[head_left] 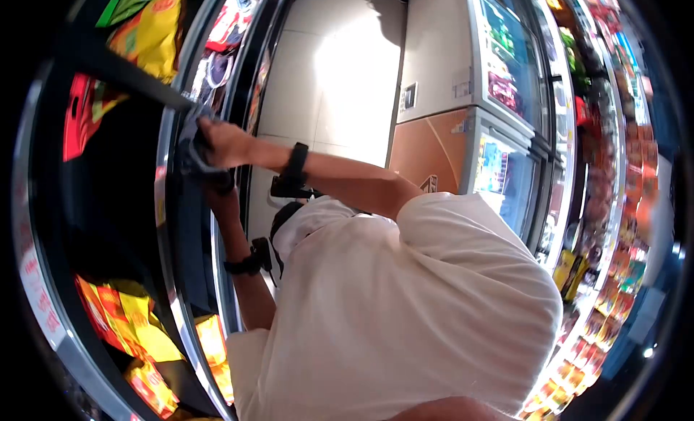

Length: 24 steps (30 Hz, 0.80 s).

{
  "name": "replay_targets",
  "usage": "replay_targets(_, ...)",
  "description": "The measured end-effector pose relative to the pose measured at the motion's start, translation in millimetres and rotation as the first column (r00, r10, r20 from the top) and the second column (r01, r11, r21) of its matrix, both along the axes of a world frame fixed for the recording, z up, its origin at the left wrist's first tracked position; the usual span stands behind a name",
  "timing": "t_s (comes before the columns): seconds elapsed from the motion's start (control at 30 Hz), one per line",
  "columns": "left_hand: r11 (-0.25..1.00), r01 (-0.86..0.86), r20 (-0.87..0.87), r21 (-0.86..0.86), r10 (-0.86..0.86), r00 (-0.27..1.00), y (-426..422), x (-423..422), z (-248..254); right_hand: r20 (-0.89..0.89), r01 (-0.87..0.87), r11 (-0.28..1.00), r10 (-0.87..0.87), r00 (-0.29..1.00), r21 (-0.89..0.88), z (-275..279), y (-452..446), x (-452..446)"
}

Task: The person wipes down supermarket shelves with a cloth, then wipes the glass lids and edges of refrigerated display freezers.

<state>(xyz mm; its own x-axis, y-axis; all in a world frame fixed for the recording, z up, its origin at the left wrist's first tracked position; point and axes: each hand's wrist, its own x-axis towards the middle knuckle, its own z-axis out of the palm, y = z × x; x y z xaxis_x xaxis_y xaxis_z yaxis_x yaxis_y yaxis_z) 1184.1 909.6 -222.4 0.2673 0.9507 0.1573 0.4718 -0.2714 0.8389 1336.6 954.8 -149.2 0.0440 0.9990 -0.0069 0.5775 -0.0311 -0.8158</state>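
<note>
My right hand (pixel 225 142) is closed on a bunched grey cloth (pixel 191 147) against the front edge of a dark shelf. My left hand (pixel 219 184) comes up from below and meets the lower end of the cloth. Dark fabric covers its fingers, so I cannot see how they are placed. Each wrist wears a black strap with a small device. Yellow and red packets (pixel 154 34) lie on the shelf beyond the cloth, and more packets (pixel 130 320) are nearer to me.
The shelf rail (pixel 170 276) runs along my left, beside a dark shelf bay. A pale tiled floor (pixel 289 74) stretches ahead. Glass-door coolers (pixel 506 66) stand to the right, and shelves of packed goods (pixel 607 276) line the far right.
</note>
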Motion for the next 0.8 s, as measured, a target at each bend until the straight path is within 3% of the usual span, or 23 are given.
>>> replay_targets(0.07,0.999,0.015,-0.086,-0.045,-0.018,0.996,-1.1,-12.4,-39.5,-0.039,-0.234,0.942,0.231,0.972,-0.241,-3.9,-4.9,15.9)
replay_targets(0.1,0.996,0.076,-0.032,-0.054,-0.077,0.996,-3.8,-0.5,-30.7,0.066,-0.086,0.97,0.103,0.992,-0.226,-23.0,-20.6,8.5)
replay_targets(0.17,0.969,0.199,0.126,-0.143,-0.182,0.975,-13.3,15.1,-28.8,0.147,0.042,0.953,0.003,0.989,-0.3,-13.2,-54.6,26.7)
replay_targets(0.2,0.94,0.26,0.227,-0.221,-0.209,0.951,-21.2,20.4,-30.4,0.105,-0.002,0.917,0.048,0.993,-0.4,5.5,-82.1,51.2)
replay_targets(0.27,0.878,0.325,0.256,-0.353,-0.243,0.936,-15.8,36.3,-89.0,0.048,-0.063,0.915,0.09,0.995,-0.4,-8.3,-125.1,99.6)
replay_targets(0.33,0.723,0.475,0.047,-0.502,-0.525,0.85,-20.8,73.8,-89.6,-0.013,-0.132,0.928,0.135,0.991,-0.348,-42.0,-176.0,156.2)
replay_targets(0.37,0.759,0.491,-0.094,-0.427,-0.578,0.811,-37.1,114.0,-53.7,0.03,-0.098,0.823,0.138,0.99,-0.56,-43.0,-200.3,185.8)
replay_targets(0.4,0.782,0.515,-0.233,-0.351,-0.606,0.76,-65.2,162.0,-5.1,0.026,-0.054,0.823,0.083,0.996,-0.566,-48.8,-227.7,214.5)
replay_targets(0.47,0.577,0.756,-0.138,-0.31,-0.814,0.564,-93.0,236.2,52.5,-0.007,0.093,0.865,-0.111,0.994,-0.493,-58.3,-283.9,261.7)
replay_targets(0.5,0.555,0.745,-0.036,-0.371,-0.81,0.585,-102.8,262.7,27.1,0.002,0.192,0.861,-0.216,0.976,-0.471,-53.8,-307.6,278.0)
replay_targets(0.57,0.458,0.829,-0.074,-0.321,-0.885,0.46,-133.7,327.0,47.4,0.066,0.427,0.79,-0.445,0.893,-0.44,-23.8,-348.0,307.3)
replay_targets(0.6,0.445,0.863,0.037,-0.24,-0.884,0.466,-157.4,356.5,60.8,0.097,0.561,0.735,-0.571,0.815,-0.381,-17.7,-361.3,319.6)
replay_targets(0.63,0.437,0.819,-0.178,-0.371,-0.899,0.4,-167.6,385.8,59.5,-0.011,0.595,0.704,-0.649,0.761,-0.388,3.4,-383.3,335.2)
replay_targets(0.67,0.421,0.834,-0.14,-0.356,-0.907,0.398,-188.7,410.3,67.5,0.073,0.721,0.649,-0.729,0.68,-0.244,-8.4,-398.3,348.6)
replay_targets(0.7,0.276,0.961,0.124,-0.027,-0.953,0.277,-211.1,436.3,66.7,0.065,0.829,0.534,-0.833,0.549,-0.165,-11.2,-416.7,359.4)
replay_targets(0.73,0.375,0.882,-0.085,-0.286,-0.927,0.367,-236.0,455.3,80.3,0.008,0.841,0.537,-0.842,0.539,-0.065,-27.3,-441.2,371.4)
replay_targets(0.77,0.258,0.915,-0.121,-0.309,-0.965,0.231,-249.6,479.4,70.2,0.079,0.907,0.406,-0.906,0.415,-0.11,-24.7,-465.7,373.2)
replay_targets(0.8,0.133,0.952,-0.065,-0.274,-0.991,0.12,-268.9,500.1,68.8,0.137,0.906,0.385,-0.902,0.41,-0.176,-15.0,-497.6,373.8)
